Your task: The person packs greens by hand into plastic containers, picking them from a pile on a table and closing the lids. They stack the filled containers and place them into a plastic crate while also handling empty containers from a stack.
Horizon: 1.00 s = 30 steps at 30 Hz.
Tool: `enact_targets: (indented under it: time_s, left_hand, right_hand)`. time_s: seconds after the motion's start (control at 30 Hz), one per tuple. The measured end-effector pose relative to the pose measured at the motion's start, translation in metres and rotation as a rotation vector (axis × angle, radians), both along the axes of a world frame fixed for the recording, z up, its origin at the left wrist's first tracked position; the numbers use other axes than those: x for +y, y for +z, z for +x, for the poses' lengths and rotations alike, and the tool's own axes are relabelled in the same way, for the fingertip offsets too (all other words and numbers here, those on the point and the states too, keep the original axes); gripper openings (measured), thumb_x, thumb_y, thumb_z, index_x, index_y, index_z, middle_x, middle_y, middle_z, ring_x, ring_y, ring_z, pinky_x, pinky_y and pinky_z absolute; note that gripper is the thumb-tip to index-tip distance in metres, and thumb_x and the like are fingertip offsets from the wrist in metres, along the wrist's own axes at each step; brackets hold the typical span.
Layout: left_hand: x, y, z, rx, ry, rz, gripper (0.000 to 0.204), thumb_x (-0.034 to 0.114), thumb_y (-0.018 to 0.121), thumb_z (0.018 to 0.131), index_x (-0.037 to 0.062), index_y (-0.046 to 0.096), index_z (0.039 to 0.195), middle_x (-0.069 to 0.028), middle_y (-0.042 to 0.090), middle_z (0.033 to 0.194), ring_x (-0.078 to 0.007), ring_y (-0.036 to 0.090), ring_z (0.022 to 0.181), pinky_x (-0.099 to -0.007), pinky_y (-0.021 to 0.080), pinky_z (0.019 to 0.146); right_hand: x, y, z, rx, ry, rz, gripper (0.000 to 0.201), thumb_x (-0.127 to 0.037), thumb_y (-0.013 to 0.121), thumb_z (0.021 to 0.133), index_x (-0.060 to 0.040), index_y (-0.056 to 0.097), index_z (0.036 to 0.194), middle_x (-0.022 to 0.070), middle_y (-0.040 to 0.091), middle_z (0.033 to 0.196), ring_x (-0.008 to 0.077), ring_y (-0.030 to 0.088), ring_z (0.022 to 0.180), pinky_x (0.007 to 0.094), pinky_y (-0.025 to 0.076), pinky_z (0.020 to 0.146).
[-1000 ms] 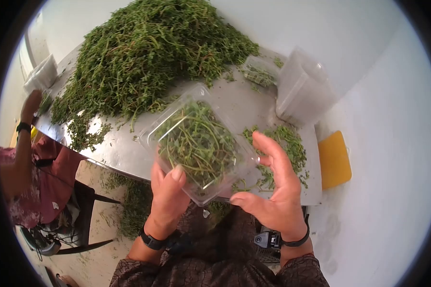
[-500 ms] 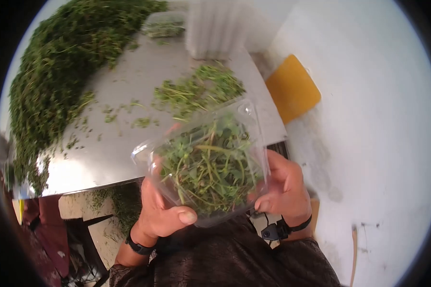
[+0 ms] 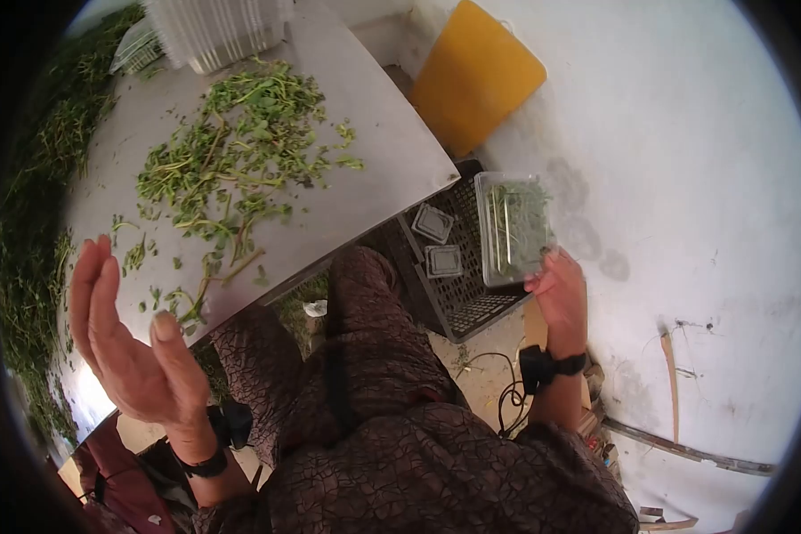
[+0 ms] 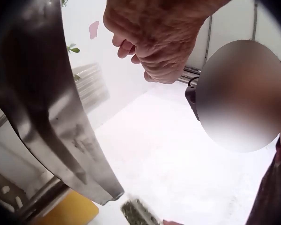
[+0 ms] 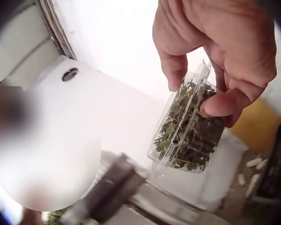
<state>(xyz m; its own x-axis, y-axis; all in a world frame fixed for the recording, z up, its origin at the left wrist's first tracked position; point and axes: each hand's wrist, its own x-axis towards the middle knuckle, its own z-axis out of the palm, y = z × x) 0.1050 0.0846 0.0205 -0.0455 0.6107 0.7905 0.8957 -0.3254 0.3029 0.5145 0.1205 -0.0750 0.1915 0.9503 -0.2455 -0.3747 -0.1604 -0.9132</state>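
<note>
A clear container of greens (image 3: 514,230) is pinched at 1 end by the right hand (image 3: 559,298), held above a black crate (image 3: 472,298) where 2 smaller containers (image 3: 438,240) lie. The left hand (image 3: 142,365) is open, fingers extended, near the table (image 3: 365,116) with its scattered greens (image 3: 240,133).

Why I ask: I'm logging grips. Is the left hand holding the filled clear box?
No, the right hand grips the clear box, while the left hand is open, away from it.
</note>
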Motion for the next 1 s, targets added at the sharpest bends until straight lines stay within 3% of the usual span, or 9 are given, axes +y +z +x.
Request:
enact_targets:
  time_s: [0.27,0.33,0.73,0.77,0.83,0.9,0.93,0.97,1.0]
  left_hand:
    - [0.014,-0.011,-0.001,0.179,0.134,-0.081,0.036,0.016,0.049,0.092,-0.005,0.051,0.121,-0.0192,0.047,0.129,-0.0309,0.045,0.122,-0.0421,0.035,0.103]
    - [0.016,-0.015,0.001,0.27,0.19,-0.147,0.039,0.022,0.048,0.093,-0.0049,0.051,0.121,-0.0202,0.045,0.131,-0.0328,0.044,0.122,-0.0433,0.034,0.103]
    - [0.013,-0.012,0.01,0.435,0.243,-0.301,0.051,0.035,0.042,0.093,-0.005,0.047,0.124,-0.0227,0.042,0.133,-0.0374,0.042,0.124,-0.0473,0.031,0.104]
    - [0.013,-0.011,0.012,0.441,0.261,-0.306,0.051,0.035,0.042,0.093,-0.005,0.047,0.124,-0.0227,0.042,0.133,-0.0374,0.042,0.124,-0.0473,0.031,0.104]
    - [0.013,-0.009,0.014,0.498,0.3,-0.356,0.057,0.042,0.041,0.093,-0.0064,0.047,0.122,-0.0259,0.043,0.13,-0.0411,0.045,0.119,-0.0493,0.037,0.099]
    - [0.012,-0.012,0.014,0.476,0.328,-0.361,0.059,0.044,0.043,0.092,-0.0062,0.048,0.122,-0.0262,0.043,0.129,-0.0414,0.045,0.119,-0.0504,0.037,0.099]
    - [0.012,-0.013,0.015,0.437,0.302,-0.363,0.059,0.044,0.043,0.092,-0.0057,0.048,0.122,-0.0255,0.043,0.131,-0.04,0.043,0.121,-0.0488,0.034,0.101]
    - [0.012,-0.013,0.016,0.399,0.284,-0.36,0.059,0.044,0.044,0.092,-0.0052,0.048,0.122,-0.0248,0.043,0.132,-0.0385,0.041,0.123,-0.0473,0.032,0.103]
    - [0.011,-0.011,0.016,0.393,0.285,-0.386,0.061,0.047,0.044,0.091,-0.0054,0.049,0.121,-0.0259,0.043,0.131,-0.039,0.043,0.122,-0.0477,0.033,0.102]
  right_hand:
    - [0.011,-0.169,0.039,-0.176,-0.14,-0.407,0.039,-0.022,0.071,0.077,0.0064,0.059,0.101,0.0076,0.062,0.079,0.014,0.06,0.057,0.0247,0.05,0.046]
    - [0.019,-0.2,0.037,-0.388,-0.139,-0.503,0.039,-0.022,0.07,0.076,0.0088,0.061,0.098,0.0082,0.062,0.074,0.0135,0.059,0.054,0.0246,0.049,0.044]
    - [0.049,-0.337,0.036,-0.705,-0.047,-0.63,0.036,-0.016,0.066,0.076,0.0107,0.061,0.1,0.0087,0.059,0.068,0.0152,0.053,0.049,0.0286,0.047,0.05]
    - [0.048,-0.367,0.043,-0.833,-0.051,-0.595,0.039,-0.017,0.065,0.076,0.0105,0.06,0.103,0.011,0.061,0.07,0.02,0.056,0.053,0.0319,0.048,0.054]
    - [0.051,-0.373,0.035,-0.955,-0.034,-0.55,0.042,-0.019,0.065,0.076,0.0102,0.06,0.105,0.0134,0.064,0.073,0.0247,0.059,0.056,0.0352,0.048,0.057]
    - [0.055,-0.363,0.03,-1.284,0.052,-0.496,0.045,-0.023,0.063,0.075,0.0083,0.059,0.107,0.0201,0.066,0.086,0.0344,0.062,0.071,0.0406,0.048,0.066]
    - [0.063,-0.337,0.025,-1.169,0.201,-0.588,0.05,-0.027,0.063,0.077,0.0063,0.057,0.114,0.0246,0.06,0.11,0.0395,0.056,0.105,0.0444,0.045,0.087]
    - [0.063,-0.372,0.043,-1.169,0.323,-0.504,0.044,-0.025,0.063,0.075,0.0052,0.06,0.107,0.0264,0.061,0.107,0.0413,0.056,0.103,0.0459,0.045,0.085]
    - [0.051,-0.468,0.069,-0.819,0.031,-0.45,0.038,-0.021,0.061,0.074,0.0048,0.061,0.102,0.0274,0.061,0.104,0.0421,0.057,0.101,0.046,0.046,0.084]
